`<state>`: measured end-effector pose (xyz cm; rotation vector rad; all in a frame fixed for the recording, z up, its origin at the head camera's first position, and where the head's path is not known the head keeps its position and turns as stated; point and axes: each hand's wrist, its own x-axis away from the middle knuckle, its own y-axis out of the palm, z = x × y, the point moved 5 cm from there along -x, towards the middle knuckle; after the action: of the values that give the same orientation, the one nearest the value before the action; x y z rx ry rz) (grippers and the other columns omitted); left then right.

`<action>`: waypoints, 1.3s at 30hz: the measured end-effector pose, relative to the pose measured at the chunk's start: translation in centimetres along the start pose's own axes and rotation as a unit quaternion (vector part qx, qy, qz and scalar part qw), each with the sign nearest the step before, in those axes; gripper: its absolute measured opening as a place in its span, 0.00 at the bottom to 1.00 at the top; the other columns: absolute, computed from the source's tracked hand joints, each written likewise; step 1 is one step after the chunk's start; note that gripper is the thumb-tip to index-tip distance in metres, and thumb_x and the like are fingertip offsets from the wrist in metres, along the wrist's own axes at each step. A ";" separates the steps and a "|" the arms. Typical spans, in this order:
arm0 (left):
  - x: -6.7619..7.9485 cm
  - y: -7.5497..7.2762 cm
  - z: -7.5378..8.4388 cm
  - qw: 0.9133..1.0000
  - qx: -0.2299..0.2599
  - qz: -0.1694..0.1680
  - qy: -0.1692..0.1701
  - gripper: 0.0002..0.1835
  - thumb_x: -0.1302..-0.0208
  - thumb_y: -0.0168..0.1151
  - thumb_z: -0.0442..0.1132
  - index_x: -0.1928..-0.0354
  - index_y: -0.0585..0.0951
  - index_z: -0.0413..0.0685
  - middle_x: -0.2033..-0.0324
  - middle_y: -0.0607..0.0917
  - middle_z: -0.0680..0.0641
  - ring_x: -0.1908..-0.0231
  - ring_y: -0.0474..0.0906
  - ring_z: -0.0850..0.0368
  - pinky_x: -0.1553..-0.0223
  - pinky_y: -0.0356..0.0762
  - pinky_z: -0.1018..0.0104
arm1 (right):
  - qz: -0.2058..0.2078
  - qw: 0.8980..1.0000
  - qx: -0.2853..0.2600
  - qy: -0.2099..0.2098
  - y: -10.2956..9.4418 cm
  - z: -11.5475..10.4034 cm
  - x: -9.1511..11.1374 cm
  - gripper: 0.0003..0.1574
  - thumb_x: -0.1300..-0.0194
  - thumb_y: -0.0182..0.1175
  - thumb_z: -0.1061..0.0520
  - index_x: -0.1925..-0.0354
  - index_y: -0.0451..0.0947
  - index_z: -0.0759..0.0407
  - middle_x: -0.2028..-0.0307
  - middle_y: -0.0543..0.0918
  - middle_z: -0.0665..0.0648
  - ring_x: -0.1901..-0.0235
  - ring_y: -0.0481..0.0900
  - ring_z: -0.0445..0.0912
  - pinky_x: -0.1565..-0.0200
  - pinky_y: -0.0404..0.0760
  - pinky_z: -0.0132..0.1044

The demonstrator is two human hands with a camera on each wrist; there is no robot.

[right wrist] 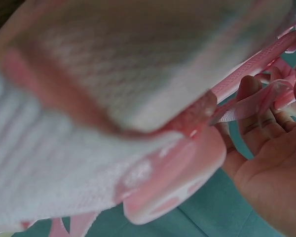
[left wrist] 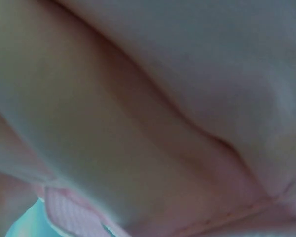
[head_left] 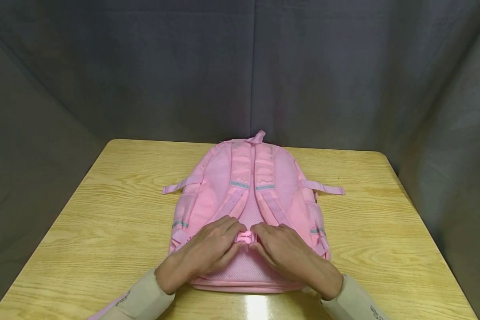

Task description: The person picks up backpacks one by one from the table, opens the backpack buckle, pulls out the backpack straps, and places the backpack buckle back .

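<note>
A pink backpack [head_left: 260, 266] lies on the table with its back panel and two shoulder straps [head_left: 264, 164] facing up. At its middle, low between the straps, is a pink plastic buckle [head_left: 246, 237]. My left hand [head_left: 212, 242] pinches the buckle's left side between thumb and fingers. From the other side, my right hand [head_left: 286, 246] pinches the right end the same way. In the right wrist view the fingers of the right hand [right wrist: 276, 163] curl by a pink webbing strap [right wrist: 251, 106]. Close, blurred pink fabric [left wrist: 138, 123] fills most of the left wrist view.
The wooden table [head_left: 384, 231] extends on both sides of the backpack. Loose strap ends [head_left: 324, 187] stick out left and right. A carry loop [head_left: 258, 137] stands at the top, near the table's far edge. Dark grey curtains [head_left: 176, 71] hang behind and at the sides.
</note>
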<state>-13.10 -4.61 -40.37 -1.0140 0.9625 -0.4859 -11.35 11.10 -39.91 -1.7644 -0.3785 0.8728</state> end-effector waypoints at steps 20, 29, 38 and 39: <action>0.0 -0.2 0.0 1.000 -0.014 0.007 0.004 0.11 0.32 0.59 0.43 0.55 0.80 0.44 0.64 0.81 0.53 0.61 0.76 0.61 0.60 0.79 0.69 | 0.009 1.000 0.002 -0.011 -0.1 -0.1 -0.1 0.12 0.28 0.57 0.48 0.59 0.73 0.55 0.74 0.74 0.45 0.76 0.74 0.40 0.69 0.78 0.38; 0.0 -0.3 0.1 1.000 -0.019 0.009 0.007 0.10 0.33 0.60 0.41 0.55 0.80 0.44 0.63 0.82 0.52 0.61 0.77 0.61 0.59 0.79 0.69 | 0.018 1.000 -0.002 -0.016 -0.2 -0.2 -0.1 0.14 0.26 0.55 0.47 0.59 0.73 0.56 0.75 0.73 0.45 0.77 0.74 0.40 0.69 0.77 0.38; 0.0 -0.5 0.2 1.000 -0.022 0.014 0.007 0.09 0.33 0.59 0.42 0.56 0.80 0.45 0.64 0.82 0.52 0.61 0.77 0.60 0.60 0.80 0.67 | 0.009 1.000 -0.008 -0.013 -0.1 -0.1 -0.2 0.13 0.26 0.55 0.46 0.58 0.73 0.55 0.73 0.74 0.45 0.76 0.73 0.39 0.68 0.78 0.37; 0.0 -0.5 0.2 1.000 -0.023 0.014 0.007 0.09 0.33 0.59 0.42 0.56 0.80 0.45 0.63 0.82 0.52 0.61 0.77 0.60 0.60 0.80 0.67 | 0.011 1.000 -0.008 -0.014 -0.1 -0.1 -0.2 0.14 0.25 0.54 0.46 0.58 0.73 0.56 0.73 0.74 0.45 0.76 0.74 0.40 0.68 0.78 0.38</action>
<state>-12.90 -4.77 -39.87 -1.0384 1.0024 -0.4505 -11.39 10.98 -39.71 -1.7763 -0.3861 0.9146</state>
